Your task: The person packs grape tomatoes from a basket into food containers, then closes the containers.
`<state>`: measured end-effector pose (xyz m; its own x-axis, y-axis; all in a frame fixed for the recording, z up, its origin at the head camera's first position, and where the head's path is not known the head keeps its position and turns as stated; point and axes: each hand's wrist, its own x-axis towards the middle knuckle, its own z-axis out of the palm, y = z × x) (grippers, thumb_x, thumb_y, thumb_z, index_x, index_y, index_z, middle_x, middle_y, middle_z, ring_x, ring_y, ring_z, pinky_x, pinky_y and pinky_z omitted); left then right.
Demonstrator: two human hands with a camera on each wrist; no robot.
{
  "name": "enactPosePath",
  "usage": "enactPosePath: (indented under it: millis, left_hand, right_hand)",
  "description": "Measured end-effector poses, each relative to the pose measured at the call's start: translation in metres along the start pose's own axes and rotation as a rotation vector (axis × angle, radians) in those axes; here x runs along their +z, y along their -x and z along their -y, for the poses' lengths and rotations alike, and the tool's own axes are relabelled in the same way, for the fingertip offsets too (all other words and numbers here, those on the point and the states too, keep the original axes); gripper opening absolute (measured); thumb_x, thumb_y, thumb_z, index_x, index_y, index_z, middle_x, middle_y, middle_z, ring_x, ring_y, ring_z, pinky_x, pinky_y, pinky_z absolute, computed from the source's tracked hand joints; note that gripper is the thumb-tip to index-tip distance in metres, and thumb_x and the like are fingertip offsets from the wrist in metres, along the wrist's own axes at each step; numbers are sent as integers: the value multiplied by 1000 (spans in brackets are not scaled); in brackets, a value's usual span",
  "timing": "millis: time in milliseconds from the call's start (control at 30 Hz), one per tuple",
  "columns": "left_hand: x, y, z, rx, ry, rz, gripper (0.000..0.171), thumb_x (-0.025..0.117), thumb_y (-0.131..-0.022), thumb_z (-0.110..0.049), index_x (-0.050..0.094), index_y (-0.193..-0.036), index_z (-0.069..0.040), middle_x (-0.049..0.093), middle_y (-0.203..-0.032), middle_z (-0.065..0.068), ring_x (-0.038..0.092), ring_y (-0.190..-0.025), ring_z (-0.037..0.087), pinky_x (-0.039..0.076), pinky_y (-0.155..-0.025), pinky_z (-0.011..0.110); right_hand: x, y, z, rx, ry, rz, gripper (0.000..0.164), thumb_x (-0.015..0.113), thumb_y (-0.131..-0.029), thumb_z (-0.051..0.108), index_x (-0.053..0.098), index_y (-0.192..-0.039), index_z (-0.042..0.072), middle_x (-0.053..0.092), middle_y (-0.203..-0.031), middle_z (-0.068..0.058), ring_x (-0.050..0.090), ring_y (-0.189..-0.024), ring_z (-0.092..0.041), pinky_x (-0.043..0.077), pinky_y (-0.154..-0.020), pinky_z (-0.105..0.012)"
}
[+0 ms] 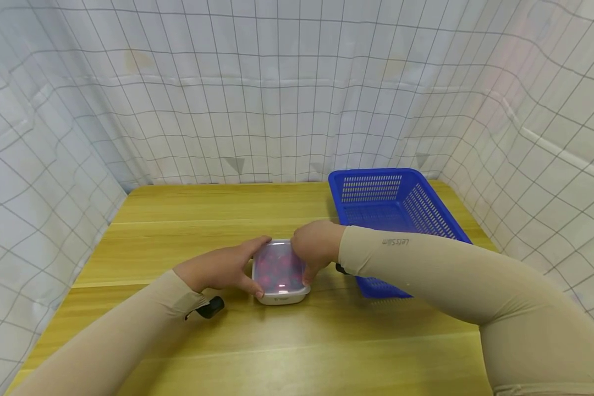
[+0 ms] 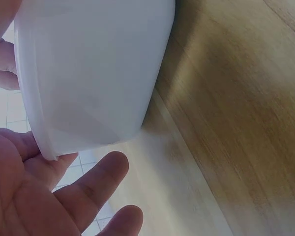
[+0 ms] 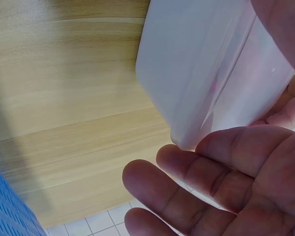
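Note:
A white food container (image 1: 283, 298) with a translucent lid (image 1: 279, 267) stands on the wooden table, and pinkish-red contents show blurred through the lid. From the left side, my left hand (image 1: 226, 268) grips it, thumb at the near corner and a finger at the far corner. My right hand (image 1: 315, 246) holds the opposite side, its thumb at the near right corner of the lid. In the left wrist view, fingertips (image 2: 113, 164) spread beside the container's rim. The right wrist view has fingers (image 3: 182, 162) right at the lid's corner, the lid lying over the container.
A blue slotted plastic basket (image 1: 376, 212) stands at the back right of the table (image 1: 218, 206), partly hidden behind my right forearm. White curtains (image 1: 287, 99) with a dark grid pattern surround the table at the back and both sides.

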<state>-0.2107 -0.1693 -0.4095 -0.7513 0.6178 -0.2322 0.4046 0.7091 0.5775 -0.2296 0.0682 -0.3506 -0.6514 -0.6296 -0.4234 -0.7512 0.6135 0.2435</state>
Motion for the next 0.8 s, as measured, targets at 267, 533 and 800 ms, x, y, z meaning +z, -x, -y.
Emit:
enactPosePath:
  millis: [267, 533, 800]
  left_hand:
    - [2, 1, 6, 18, -12, 28, 129, 83, -80, -62, 8, -170, -7, 16, -176, 18, 35, -156, 40, 33, -125, 58]
    - [7, 0, 14, 73, -42, 19, 122, 75, -89, -64, 4, -170, -6, 10, -177, 18, 34, -156, 40, 33, -125, 57]
    - [13, 1, 14, 80, -79, -28, 110, 63, -98, -65, 5, -170, -6, 10, -177, 17, 30, -158, 38, 31, -127, 56]
  right_hand:
    - [-1, -1, 0, -2, 18, 17, 70, 83, -77, 71, 75, -112, 11, 72, -106, 1, 64, -91, -14, 62, -86, -38]
    - [-3, -2, 1, 18, 13, 35, 72, 83, -76, 72, 74, -113, 11, 72, -105, 1, 64, -90, -14, 62, -86, -39]
    - [0, -5, 0, 19, -19, 48, 74, 84, -76, 71, 73, -118, 11, 73, -109, 1, 67, -96, -15, 62, -89, -39]
